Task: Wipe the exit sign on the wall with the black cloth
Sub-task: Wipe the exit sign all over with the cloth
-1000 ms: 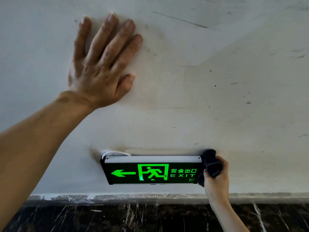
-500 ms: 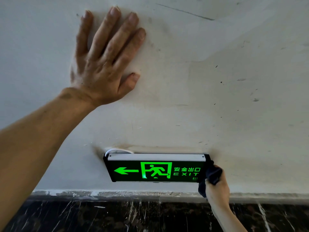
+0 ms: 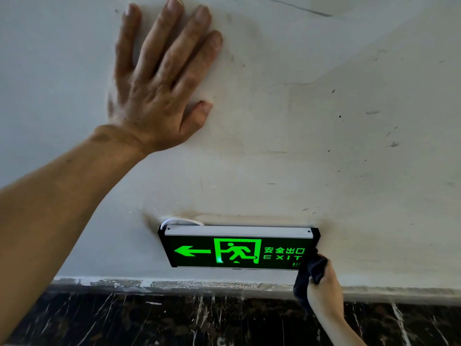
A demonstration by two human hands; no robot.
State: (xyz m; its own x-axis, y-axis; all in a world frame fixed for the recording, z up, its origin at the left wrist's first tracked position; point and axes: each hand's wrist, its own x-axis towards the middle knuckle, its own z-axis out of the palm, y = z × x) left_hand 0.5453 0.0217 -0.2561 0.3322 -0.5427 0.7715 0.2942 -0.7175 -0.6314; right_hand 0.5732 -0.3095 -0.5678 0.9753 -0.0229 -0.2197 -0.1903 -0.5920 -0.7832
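The exit sign (image 3: 237,248) is a black box with a lit green arrow, running figure and EXIT lettering, mounted low on the white wall. My right hand (image 3: 324,290) grips a bunched black cloth (image 3: 311,273) at the sign's lower right corner, the cloth touching that corner and hanging down past my palm. My left hand (image 3: 159,81) lies flat on the wall well above and left of the sign, fingers spread, holding nothing.
The white wall (image 3: 349,121) is scuffed and speckled with dark marks. A white cable (image 3: 179,221) loops out above the sign's top left corner. Below the wall runs a dark marble band (image 3: 174,320) with white veins.
My right hand has slid the cloth down from the sign's upper right end to its lower right corner. The left hand has stayed pressed on the wall.
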